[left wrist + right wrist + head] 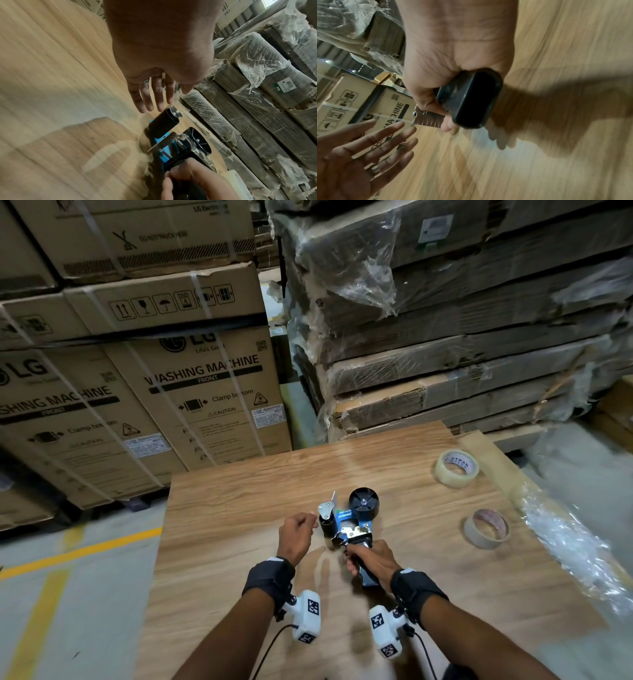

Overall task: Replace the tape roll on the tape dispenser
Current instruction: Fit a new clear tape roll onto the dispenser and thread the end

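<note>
Your wood-grain table (239, 508) carries the tape dispenser (346, 522) near its middle. To your right lie a clear tape roll (457, 468) and, nearer you, a spent brownish core (486, 528), apart. Crinkled plastic wrap (575, 549) drapes the right edge.

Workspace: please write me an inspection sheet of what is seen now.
Surface: wooden table, glossy.
Job's things: dispenser on table, hub bare; full roll far right; spent core nearer.
Clutter: plastic film on right edge.
Grippers: right hand grips dispenser handle; left hand free, fingers straight, beside roller.
Cables: black leads from wrist cameras.
Surroundings: washing-machine cartons left, wrapped cardboard stacks right.
</note>
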A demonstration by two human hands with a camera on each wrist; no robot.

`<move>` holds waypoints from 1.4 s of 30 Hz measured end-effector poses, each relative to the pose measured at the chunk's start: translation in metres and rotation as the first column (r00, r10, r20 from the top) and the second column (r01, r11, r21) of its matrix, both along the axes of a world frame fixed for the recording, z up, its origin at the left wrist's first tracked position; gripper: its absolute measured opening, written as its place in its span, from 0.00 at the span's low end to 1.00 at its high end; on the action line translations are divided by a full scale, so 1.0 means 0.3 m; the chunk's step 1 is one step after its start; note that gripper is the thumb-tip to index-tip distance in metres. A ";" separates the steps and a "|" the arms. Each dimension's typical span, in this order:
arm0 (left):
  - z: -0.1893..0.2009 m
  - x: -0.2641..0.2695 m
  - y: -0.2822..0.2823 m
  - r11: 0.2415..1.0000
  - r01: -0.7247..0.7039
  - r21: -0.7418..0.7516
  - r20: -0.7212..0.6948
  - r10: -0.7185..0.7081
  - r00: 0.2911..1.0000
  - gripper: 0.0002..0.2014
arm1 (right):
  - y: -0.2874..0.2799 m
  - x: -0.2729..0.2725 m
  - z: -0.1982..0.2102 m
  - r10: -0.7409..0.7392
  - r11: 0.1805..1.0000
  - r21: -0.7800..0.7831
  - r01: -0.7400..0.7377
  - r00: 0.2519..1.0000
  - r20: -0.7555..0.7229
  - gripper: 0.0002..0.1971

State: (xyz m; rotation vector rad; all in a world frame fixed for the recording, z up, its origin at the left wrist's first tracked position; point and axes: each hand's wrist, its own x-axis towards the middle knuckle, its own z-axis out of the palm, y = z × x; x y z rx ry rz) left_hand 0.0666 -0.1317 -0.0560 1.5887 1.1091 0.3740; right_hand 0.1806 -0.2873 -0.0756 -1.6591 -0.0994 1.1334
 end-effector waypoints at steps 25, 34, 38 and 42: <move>0.045 0.220 -0.109 0.995 -0.011 0.103 0.239 -0.014 0.971 0.19 | -0.148 0.344 0.087 0.321 0.930 -0.247 -0.274 0.931 0.174 0.39; 0.029 0.401 -0.175 0.995 0.034 0.095 0.242 -0.056 0.969 0.18 | -0.114 0.751 0.118 0.156 0.933 -0.332 0.137 0.677 0.719 0.16; 0.048 0.459 -0.208 0.995 0.018 0.099 0.259 -0.043 0.965 0.19 | -0.104 0.874 0.088 0.388 0.855 -0.511 0.091 0.542 0.745 0.27; 0.020 0.502 -0.229 0.999 -0.011 0.047 0.271 -0.002 0.963 0.19 | -0.094 0.922 0.056 0.580 0.715 -0.699 0.018 0.544 0.607 0.26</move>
